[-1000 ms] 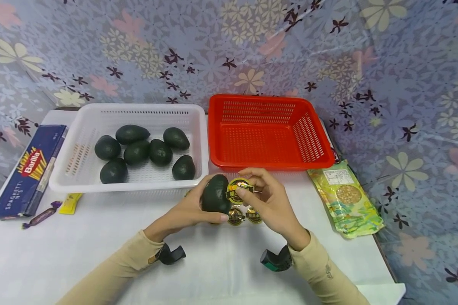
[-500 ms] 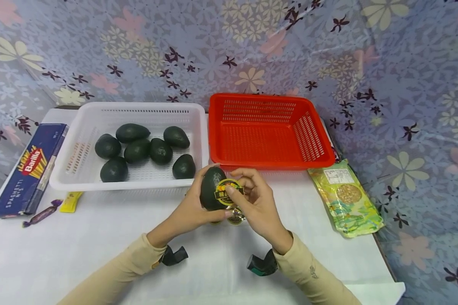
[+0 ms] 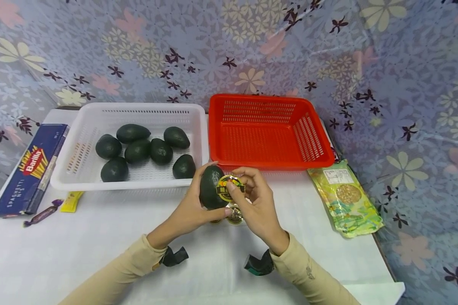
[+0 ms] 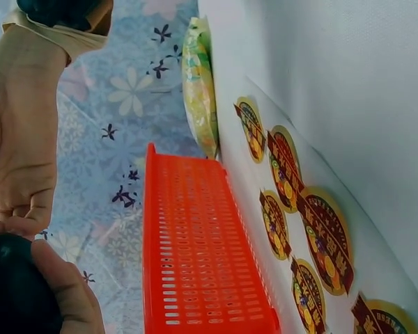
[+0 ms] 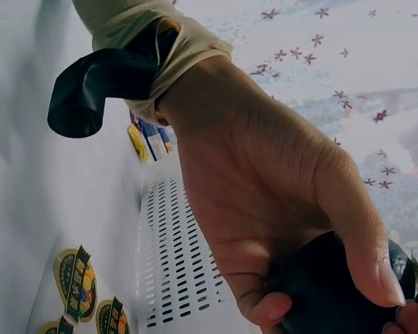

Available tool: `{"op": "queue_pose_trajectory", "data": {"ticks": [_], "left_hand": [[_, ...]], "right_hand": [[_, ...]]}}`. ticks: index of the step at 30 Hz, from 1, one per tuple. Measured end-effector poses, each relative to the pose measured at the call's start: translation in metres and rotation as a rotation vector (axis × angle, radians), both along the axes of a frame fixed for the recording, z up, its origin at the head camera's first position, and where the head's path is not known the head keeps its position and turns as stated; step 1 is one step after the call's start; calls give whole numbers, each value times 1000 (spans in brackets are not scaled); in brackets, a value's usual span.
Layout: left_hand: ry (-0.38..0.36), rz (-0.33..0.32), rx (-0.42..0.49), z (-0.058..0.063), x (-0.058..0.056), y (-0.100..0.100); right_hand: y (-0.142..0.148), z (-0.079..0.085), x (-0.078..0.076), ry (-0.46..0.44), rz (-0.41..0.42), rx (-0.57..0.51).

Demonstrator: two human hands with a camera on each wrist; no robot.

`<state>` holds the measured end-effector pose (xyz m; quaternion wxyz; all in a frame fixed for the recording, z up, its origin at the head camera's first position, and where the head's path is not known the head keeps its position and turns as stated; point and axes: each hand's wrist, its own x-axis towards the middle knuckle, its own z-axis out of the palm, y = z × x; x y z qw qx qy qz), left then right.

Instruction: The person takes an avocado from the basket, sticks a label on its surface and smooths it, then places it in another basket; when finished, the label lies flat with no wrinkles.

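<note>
My left hand (image 3: 187, 209) grips a dark green avocado (image 3: 209, 190) above the table, thumb at its near side. My right hand (image 3: 260, 207) pinches a round black-and-gold sticker (image 3: 225, 191) at its right part, the thumb on its face. The sticker's left part overlaps the avocado; whether it sticks there I cannot tell. Below the hands lies a sheet with several more stickers (image 4: 324, 240). In the right wrist view the left hand (image 5: 265, 174) curls around the avocado (image 5: 334, 285), and the sticker is not visible.
A white basket (image 3: 129, 185) with several avocados stands at back left, beside a red basket (image 3: 271, 164). A blue spaghetti box (image 3: 30, 169), a purple-wrapped candy (image 3: 42, 214) and a yellow packet (image 3: 71, 202) lie left. A green-yellow bag (image 3: 347, 199) lies right.
My right hand has moved left, bringing the sticker from beside the avocado to overlap its right side. My left hand has raised and slightly turned the avocado.
</note>
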<state>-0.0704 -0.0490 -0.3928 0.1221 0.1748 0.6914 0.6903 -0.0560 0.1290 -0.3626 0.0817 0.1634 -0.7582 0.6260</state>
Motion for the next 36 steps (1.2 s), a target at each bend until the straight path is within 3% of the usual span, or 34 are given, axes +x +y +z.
{"op": "queue_pose_trajectory", "data": {"ticks": [7, 18, 25, 31, 36], "left_hand": [[5, 4, -11, 0, 0, 1], [16, -45, 8, 3, 1, -5], [28, 14, 15, 8, 4, -2], [48, 55, 43, 12, 7, 0], [74, 28, 83, 16, 10, -1]], "right_hand": [[1, -1, 1, 49, -6, 55], [-1, -1, 1, 143, -11, 162], [-3, 0, 1, 200, -44, 260], [-4, 1, 3, 226, -38, 259], [-5, 4, 6, 221, -32, 210]]}}
